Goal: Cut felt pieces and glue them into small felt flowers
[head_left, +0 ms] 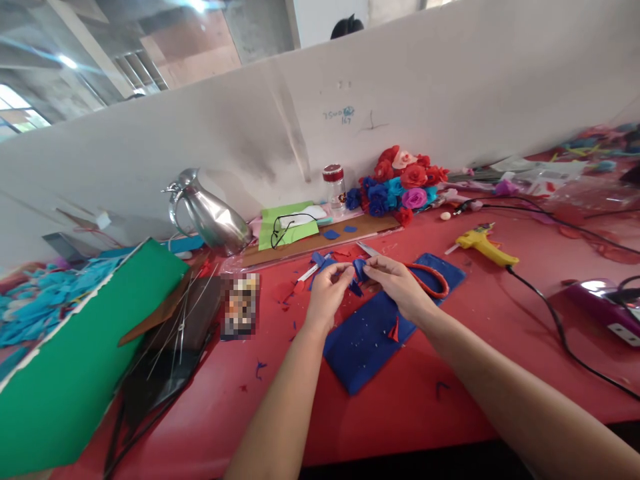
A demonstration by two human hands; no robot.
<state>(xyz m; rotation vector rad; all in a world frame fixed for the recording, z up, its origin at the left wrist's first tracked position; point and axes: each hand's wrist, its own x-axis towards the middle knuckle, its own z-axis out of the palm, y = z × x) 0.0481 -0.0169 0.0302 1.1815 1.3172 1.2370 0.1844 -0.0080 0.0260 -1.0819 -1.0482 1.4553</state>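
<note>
Between my two hands is a small blue paper piece (359,269), pinched from both sides. My left hand (327,293) has thumb and forefinger closed on its left edge. On its right edge, the fingertips of my right hand (395,283) are closed too. Beneath them a folded blue sheet (367,343) lies slanted on the red table, with a red scrap (395,329) on it. Scissors with orange handles (434,280) rest by my right hand, partly hidden by it. A white-handled cutter (308,272) lies left of the blue piece.
A yellow glue gun (484,245) with a black cord lies to the right. Behind are a steel jug (210,215), glasses (280,230), a red-lidded jar (335,188) and a heap of paper flowers (400,180). At left stand a green board (95,360) and a dark bag (170,347).
</note>
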